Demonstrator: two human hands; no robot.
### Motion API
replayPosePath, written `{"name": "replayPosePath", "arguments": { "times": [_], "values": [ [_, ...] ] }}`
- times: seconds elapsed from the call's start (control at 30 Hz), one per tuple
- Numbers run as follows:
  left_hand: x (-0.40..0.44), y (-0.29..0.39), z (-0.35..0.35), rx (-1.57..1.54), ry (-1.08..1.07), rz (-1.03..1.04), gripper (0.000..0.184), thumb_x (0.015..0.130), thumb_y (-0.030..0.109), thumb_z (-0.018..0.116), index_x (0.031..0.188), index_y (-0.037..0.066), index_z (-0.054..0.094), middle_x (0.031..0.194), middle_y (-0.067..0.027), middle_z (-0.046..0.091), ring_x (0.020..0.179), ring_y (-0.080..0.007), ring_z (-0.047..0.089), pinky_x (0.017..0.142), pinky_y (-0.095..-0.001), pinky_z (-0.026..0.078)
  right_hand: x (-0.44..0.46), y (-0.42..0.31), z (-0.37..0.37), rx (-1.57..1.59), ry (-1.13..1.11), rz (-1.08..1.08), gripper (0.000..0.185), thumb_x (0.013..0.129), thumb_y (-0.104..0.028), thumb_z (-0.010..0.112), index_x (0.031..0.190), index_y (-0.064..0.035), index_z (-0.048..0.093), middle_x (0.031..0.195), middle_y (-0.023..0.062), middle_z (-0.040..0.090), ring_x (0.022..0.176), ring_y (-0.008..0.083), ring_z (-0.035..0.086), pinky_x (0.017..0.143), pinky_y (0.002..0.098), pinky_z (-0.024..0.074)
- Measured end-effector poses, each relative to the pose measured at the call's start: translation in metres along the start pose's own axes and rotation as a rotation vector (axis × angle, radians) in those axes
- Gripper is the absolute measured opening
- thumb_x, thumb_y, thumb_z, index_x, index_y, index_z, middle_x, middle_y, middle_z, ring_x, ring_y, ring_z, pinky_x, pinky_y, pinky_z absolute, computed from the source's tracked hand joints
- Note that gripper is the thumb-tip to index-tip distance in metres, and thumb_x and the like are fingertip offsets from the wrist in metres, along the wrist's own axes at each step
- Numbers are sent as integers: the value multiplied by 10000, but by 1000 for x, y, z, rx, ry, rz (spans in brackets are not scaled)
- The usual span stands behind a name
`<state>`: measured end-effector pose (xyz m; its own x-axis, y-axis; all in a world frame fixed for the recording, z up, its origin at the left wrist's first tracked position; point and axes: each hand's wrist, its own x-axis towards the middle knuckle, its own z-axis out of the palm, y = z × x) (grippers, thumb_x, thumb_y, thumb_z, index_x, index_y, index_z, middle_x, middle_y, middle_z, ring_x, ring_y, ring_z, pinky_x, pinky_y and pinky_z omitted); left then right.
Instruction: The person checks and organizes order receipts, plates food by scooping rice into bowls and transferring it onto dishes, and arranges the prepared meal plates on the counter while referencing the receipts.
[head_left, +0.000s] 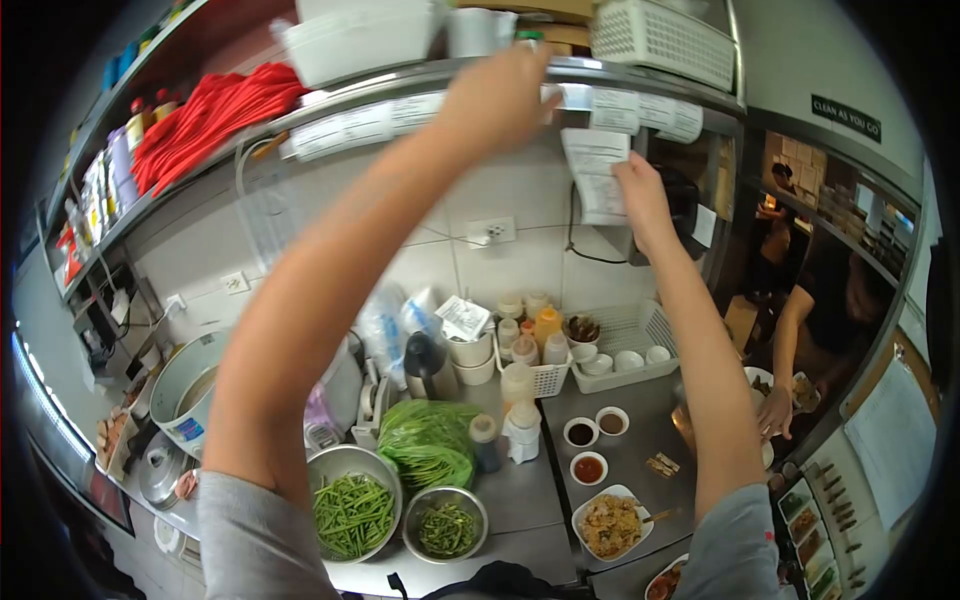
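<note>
My left hand (497, 95) is raised high, right at the metal shelf edge (655, 80). It is smeared by motion, so whether its fingers hold anything cannot be made out. Several printed order slips (657, 115) hang along that edge, some to either side of this hand. My right hand (643, 195) is closed on the side of a printed order slip (598, 175), thumb and fingers pinching it. The slip hangs upright in front of the tiled wall, a little below the shelf edge.
Below stand a bowl of green beans (353, 505), a smaller bowl of greens (446, 525), a bagged green vegetable (425, 440), sauce bottles (548, 325), sauce cups (588, 468) and a fried rice dish (611, 525). Through the opening at right, another person's hand (775, 412) reaches over dishes.
</note>
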<state>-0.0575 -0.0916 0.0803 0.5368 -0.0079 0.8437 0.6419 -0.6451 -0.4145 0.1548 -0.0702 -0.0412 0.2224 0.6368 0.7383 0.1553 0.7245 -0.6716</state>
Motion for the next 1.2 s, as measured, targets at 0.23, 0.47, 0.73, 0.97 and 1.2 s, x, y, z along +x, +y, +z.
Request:
{"name": "replayPosePath", "arguments": {
  "times": [0.23,0.47,0.73,0.97,1.2],
  "values": [
    [130,-27,84,354,-273,-563,340,837,264,569,1121,76,578,1079,-147,620,960,-309,614,818,-409,490,-68,-15,-80,-161,-68,-34,323,882,-64,560,1201,-44,516,794,16,638,722,33,544,636,179,412],
    [121,-50,115,82,-23,-499,337,800,269,587,1077,80,610,995,-164,656,920,-313,632,805,-372,502,-34,0,-99,-58,57,-200,179,923,-67,517,1069,14,581,925,50,638,798,39,560,685,177,436],
    [66,-61,15,-1463,-204,-552,330,894,244,531,1149,36,532,1017,-97,590,915,-187,565,800,-333,483,23,25,-24,145,71,-144,207,922,-96,535,1088,8,604,924,32,641,792,42,553,702,177,434],
    [-12,-67,-104,-1466,-76,-684,421,860,239,628,1224,60,515,1153,-59,546,967,-133,514,835,-309,418,49,21,21,245,189,-113,228,911,-105,551,1102,6,608,992,64,644,887,79,570,782,199,437],
    [-240,-74,-255,-962,452,-1106,469,946,317,496,1344,82,417,1289,-113,509,1104,-143,527,854,-255,447,58,13,36,199,170,-160,216,888,-95,568,1072,-1,631,1006,81,654,895,93,579,798,207,429]
  ]
}}
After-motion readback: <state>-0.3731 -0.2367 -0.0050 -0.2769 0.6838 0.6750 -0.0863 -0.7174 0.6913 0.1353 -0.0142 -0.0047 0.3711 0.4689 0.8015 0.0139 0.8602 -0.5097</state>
